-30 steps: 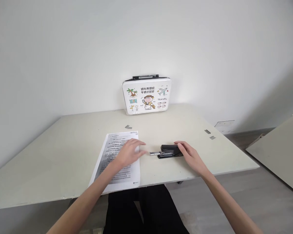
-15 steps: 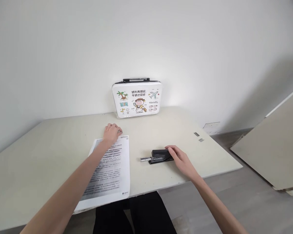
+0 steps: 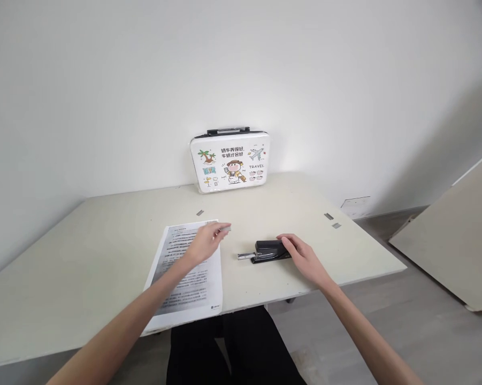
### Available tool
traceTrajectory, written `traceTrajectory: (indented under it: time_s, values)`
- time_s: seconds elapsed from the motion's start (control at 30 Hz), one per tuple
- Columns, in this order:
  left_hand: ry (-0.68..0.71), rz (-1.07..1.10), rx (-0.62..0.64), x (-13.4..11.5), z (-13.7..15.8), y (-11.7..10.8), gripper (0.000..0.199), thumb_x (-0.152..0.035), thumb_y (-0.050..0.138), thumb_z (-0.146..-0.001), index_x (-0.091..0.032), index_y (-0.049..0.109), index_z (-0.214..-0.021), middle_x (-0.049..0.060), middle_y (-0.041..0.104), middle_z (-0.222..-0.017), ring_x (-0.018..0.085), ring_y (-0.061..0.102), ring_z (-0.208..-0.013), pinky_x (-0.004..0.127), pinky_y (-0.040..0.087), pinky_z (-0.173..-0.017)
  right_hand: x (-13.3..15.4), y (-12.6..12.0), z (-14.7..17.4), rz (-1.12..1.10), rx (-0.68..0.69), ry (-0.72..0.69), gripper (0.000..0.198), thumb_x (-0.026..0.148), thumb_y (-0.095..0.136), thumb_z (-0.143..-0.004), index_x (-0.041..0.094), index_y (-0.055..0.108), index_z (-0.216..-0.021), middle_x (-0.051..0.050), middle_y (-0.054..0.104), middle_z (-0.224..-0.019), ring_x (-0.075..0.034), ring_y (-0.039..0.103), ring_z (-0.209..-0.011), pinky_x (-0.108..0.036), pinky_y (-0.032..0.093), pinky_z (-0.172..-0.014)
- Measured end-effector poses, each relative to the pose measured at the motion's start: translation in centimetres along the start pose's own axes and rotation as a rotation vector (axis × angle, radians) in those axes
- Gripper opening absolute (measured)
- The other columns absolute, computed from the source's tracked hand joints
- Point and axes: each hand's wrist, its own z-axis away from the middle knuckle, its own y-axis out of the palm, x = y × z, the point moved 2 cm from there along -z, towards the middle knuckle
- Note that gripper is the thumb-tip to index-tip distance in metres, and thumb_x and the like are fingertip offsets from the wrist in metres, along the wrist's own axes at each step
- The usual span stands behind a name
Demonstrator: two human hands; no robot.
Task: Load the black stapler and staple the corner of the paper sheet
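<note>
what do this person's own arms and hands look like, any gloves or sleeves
Both hands, the left hand and the right hand, are ungloved. The left forearm and right forearm are slim and bare, with no sleeve, watch or bracelet in view. Black trousers cover the legs.

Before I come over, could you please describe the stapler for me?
On the pale table, look right of the printed paper. There lies the stapler, right hand on one end. Unlike the grey strips, it is black, with a metal tray protruding.
</note>
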Motion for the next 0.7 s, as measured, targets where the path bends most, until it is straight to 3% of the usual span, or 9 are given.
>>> traceTrajectory:
  time_s: [0.17, 0.27, 0.5, 0.7]
  values:
    - [0.138, -0.042, 0.027, -4.2, 2.6, 1.7, 0.027, -0.037, 0.052, -0.106, -0.024, 0.073, -0.117, 0.004, 0.077, -0.115, 0.024, 0.070, -0.106, 0.038, 0.053, -0.094, 0.1, 0.0, 0.0, -0.020, 0.011, 0.002, 0.051, 0.064, 0.043, -0.103, 0.026, 0.071, -0.121, -0.007, 0.074, -0.125, -0.027, 0.066, -0.114, -0.038, 0.050, -0.097]
    - [0.190, -0.094, 0.043, -5.5, 3.3, 2.5, 0.023, -0.032, 0.052, -0.106, -0.024, 0.073, -0.113, 0.004, 0.077, -0.114, 0.025, 0.069, -0.106, 0.040, 0.053, -0.093, 0.1, 0.0, 0.0, -0.028, 0.016, 0.006, 0.050, 0.063, 0.044, -0.103, 0.026, 0.071, -0.122, -0.007, 0.072, -0.129, -0.027, 0.065, -0.116, -0.039, 0.048, -0.099]
    - [0.142, -0.084, 0.124, -5.7, 3.8, 3.1, 0.021, -0.030, 0.056, -0.105, -0.025, 0.074, -0.115, 0.002, 0.078, -0.116, 0.023, 0.072, -0.105, 0.036, 0.054, -0.091, 0.1, 0.0, 0.0, -0.029, 0.018, 0.012, 0.050, 0.064, 0.044, -0.102, 0.026, 0.071, -0.121, -0.006, 0.073, -0.128, -0.027, 0.065, -0.116, -0.038, 0.049, -0.097]
    - [0.082, -0.116, 0.087, -6.1, 4.1, 3.2, 0.020, -0.032, 0.060, -0.103, -0.025, 0.076, -0.111, 0.002, 0.080, -0.110, 0.024, 0.074, -0.101, 0.037, 0.055, -0.090, 0.0, 0.0, 0.0, -0.021, 0.020, 0.010, 0.050, 0.064, 0.043, -0.103, 0.026, 0.070, -0.123, -0.007, 0.073, -0.128, -0.026, 0.065, -0.113, -0.037, 0.048, -0.096]
